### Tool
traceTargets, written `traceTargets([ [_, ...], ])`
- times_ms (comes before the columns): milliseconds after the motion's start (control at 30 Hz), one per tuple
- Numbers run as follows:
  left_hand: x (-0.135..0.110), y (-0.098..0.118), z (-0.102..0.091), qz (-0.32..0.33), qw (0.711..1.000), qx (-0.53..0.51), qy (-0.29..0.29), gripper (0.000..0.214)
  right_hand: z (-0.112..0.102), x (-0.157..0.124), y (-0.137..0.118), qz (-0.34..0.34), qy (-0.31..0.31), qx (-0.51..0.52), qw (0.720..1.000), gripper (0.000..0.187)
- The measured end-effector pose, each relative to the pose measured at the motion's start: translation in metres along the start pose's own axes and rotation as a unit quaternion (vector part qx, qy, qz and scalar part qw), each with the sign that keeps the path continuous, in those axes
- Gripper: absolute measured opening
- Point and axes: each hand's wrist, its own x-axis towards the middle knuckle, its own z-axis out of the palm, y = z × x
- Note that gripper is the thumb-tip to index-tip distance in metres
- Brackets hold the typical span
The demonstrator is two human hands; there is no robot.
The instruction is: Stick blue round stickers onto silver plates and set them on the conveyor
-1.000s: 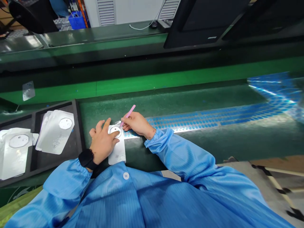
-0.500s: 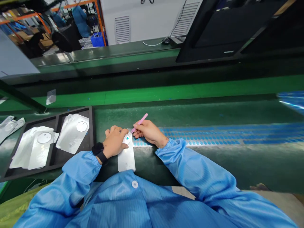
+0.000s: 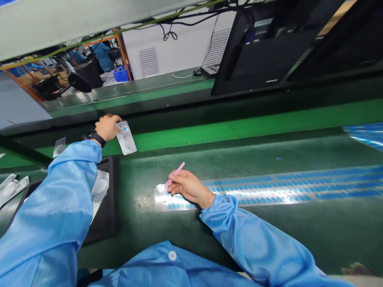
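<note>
My left hand (image 3: 108,127) is stretched out to the far left and pinches the end of a white foil card (image 3: 126,138), which has a round window with a small blue dot in it. My right hand (image 3: 189,188) rests low on the green bench and holds pink tweezers (image 3: 176,173). Their tips touch the left end of a silver backing strip (image 3: 269,192) carrying rows of small blue dots. The tips are at a bright, glaring patch, so what they grip cannot be seen.
A black tray (image 3: 111,199) with white foil cards (image 3: 100,187) lies at the left, partly hidden under my left sleeve. Another foil card (image 3: 59,146) lies on the green ledge behind it. Dark monitors (image 3: 254,48) stand at the upper right.
My left hand has carried the foil card off the bench, up and to the far left, over the tray. The view has tilted. My right hand and the tweezers stay at the strip.
</note>
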Motion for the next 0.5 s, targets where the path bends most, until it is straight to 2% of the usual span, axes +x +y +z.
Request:
traceTargets([
  [67,-0.009,-0.010,-0.011,-0.032,0.998,0.014,0.046,0.034,0.001,0.000,0.000,0.000,0.003,0.000,1.000,0.025],
  [133,-0.039,-0.022,-0.015,-0.046,0.997,0.024,0.059,0.031,0.001,0.000,0.000,-0.003,0.004,0.003,1.000,0.025],
  [200,-0.082,-0.035,-0.011,-0.068,0.997,0.032,0.028,0.028,0.001,0.000,0.000,-0.003,0.001,0.003,1.000,0.024],
  [333,-0.162,-0.054,0.014,-0.164,0.978,0.059,-0.111,0.034,0.001,0.001,-0.001,0.002,0.001,-0.013,1.000,0.021],
  [400,-0.183,-0.061,0.026,-0.192,0.969,0.052,-0.146,0.032,0.004,0.001,-0.002,0.004,0.012,-0.024,1.000,0.023],
  [433,-0.188,-0.065,0.030,-0.196,0.969,0.040,-0.144,0.029,0.005,0.001,-0.003,0.005,0.020,-0.031,0.999,0.024],
  [500,-0.189,-0.075,0.038,-0.192,0.976,-0.003,-0.100,0.025,0.010,0.000,-0.005,0.002,0.040,-0.044,0.998,0.027],
])
